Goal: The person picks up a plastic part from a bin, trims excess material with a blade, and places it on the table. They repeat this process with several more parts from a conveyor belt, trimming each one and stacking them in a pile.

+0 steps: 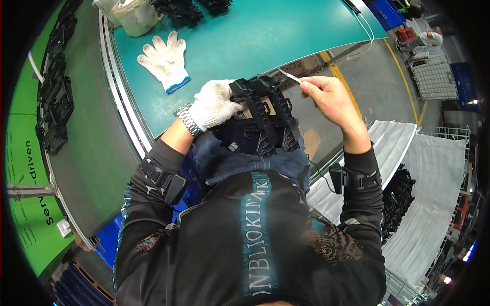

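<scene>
My left hand (pixel 215 105), in a white knitted glove, is closed round the left end of a black plastic frame (pixel 265 118). The frame has openings and clip-like ribs, and it is held above my lap in front of the table edge. My bare right hand (pixel 326 97) pinches a slim, pale, knife-like tool (pixel 291 76) between thumb and fingers. Its tip points up and to the left, near the frame's upper right corner and apart from it. An empty white glove (pixel 166 62) with a blue cuff lies palm-flat on the green table (pixel 229 41), beyond my left hand.
More black plastic parts (pixel 178 11) and a whitish tub (pixel 133 16) stand at the table's far left. A dark conveyor belt (pixel 92 143) runs along my left, with black frames (pixel 55 109) beyond it. On my right, a white-lined bin (pixel 429 204) holds many black parts.
</scene>
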`<state>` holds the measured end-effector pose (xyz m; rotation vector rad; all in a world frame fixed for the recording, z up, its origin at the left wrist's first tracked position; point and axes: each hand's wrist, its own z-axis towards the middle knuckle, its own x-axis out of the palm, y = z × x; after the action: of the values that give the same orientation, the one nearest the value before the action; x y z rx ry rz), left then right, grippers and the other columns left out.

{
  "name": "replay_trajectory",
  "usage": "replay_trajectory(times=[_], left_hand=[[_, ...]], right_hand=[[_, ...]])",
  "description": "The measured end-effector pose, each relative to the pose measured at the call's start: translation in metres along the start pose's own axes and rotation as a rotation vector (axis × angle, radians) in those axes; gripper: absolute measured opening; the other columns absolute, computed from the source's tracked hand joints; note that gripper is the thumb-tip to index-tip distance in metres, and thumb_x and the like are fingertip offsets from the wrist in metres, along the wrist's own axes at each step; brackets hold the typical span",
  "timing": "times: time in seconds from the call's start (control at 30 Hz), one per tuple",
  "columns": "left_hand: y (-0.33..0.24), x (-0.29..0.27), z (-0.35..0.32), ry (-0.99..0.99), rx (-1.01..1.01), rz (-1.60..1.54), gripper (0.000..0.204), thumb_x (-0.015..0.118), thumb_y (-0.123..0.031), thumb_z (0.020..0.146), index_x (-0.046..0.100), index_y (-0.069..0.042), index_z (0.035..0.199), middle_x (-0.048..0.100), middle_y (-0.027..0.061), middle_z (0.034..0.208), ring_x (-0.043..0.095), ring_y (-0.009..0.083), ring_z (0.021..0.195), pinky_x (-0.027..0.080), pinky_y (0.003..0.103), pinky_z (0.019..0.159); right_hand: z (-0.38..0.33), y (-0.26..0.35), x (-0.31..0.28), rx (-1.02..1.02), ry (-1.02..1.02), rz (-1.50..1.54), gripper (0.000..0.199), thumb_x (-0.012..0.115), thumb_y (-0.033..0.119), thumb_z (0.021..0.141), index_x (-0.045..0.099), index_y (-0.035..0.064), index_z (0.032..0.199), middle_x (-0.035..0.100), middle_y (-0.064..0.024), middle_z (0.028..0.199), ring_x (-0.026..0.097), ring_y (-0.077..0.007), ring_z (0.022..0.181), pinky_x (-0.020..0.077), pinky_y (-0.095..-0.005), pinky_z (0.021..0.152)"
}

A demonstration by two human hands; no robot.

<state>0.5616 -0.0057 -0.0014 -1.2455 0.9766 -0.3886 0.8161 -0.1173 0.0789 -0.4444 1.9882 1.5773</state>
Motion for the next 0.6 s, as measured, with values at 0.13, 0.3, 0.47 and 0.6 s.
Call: replay_trajectory(times=[0.13, 0.3, 0.47, 0.6], left_hand=[[0.002, 0.000, 0.000, -0.004, 0.007, 0.002, 0.031, 0.072, -0.015, 0.077, 0.069, -0.010, 0.107, 0.068, 0.0130, 0.089, 0.064, 0.0216, 0.074, 0.051, 0.031, 0.072], [0.000, 0.000, 0.000, 0.012, -0.050, 0.014, 0.031, 0.073, -0.016, 0.078, 0.069, -0.010, 0.108, 0.069, 0.0114, 0.091, 0.064, 0.0190, 0.076, 0.051, 0.030, 0.074], [-0.014, -0.004, 0.001, -0.042, -0.099, -0.167, 0.028, 0.073, -0.016, 0.077, 0.069, -0.005, 0.103, 0.070, 0.0096, 0.090, 0.063, 0.0147, 0.074, 0.051, 0.029, 0.071], [-0.012, -0.014, 0.003, -0.267, -0.297, -0.096, 0.025, 0.071, -0.016, 0.081, 0.067, 0.003, 0.099, 0.071, 0.0101, 0.089, 0.066, 0.0166, 0.078, 0.052, 0.030, 0.072]], right_hand=[[0.006, -0.007, -0.013, 0.018, -0.037, -0.297, 0.026, 0.060, 0.021, 0.095, 0.069, 0.0006, 0.107, 0.066, 0.0004, 0.078, 0.050, -0.0046, 0.061, 0.0427, -0.0219, 0.056], [-0.002, -0.020, -0.010, 0.063, -0.043, -0.052, 0.026, 0.060, 0.022, 0.095, 0.069, 0.0001, 0.106, 0.066, 0.0000, 0.078, 0.051, -0.0051, 0.060, 0.0422, -0.0223, 0.055], [-0.009, -0.038, 0.000, 0.139, -0.081, 0.161, 0.027, 0.059, 0.022, 0.095, 0.068, -0.0002, 0.107, 0.066, -0.0006, 0.079, 0.051, -0.0047, 0.058, 0.0405, -0.0203, 0.052], [-0.026, -0.054, 0.013, 0.218, -0.133, 0.338, 0.029, 0.059, 0.024, 0.096, 0.066, -0.0006, 0.110, 0.065, -0.0006, 0.081, 0.050, -0.0034, 0.057, 0.0377, -0.0177, 0.048]])
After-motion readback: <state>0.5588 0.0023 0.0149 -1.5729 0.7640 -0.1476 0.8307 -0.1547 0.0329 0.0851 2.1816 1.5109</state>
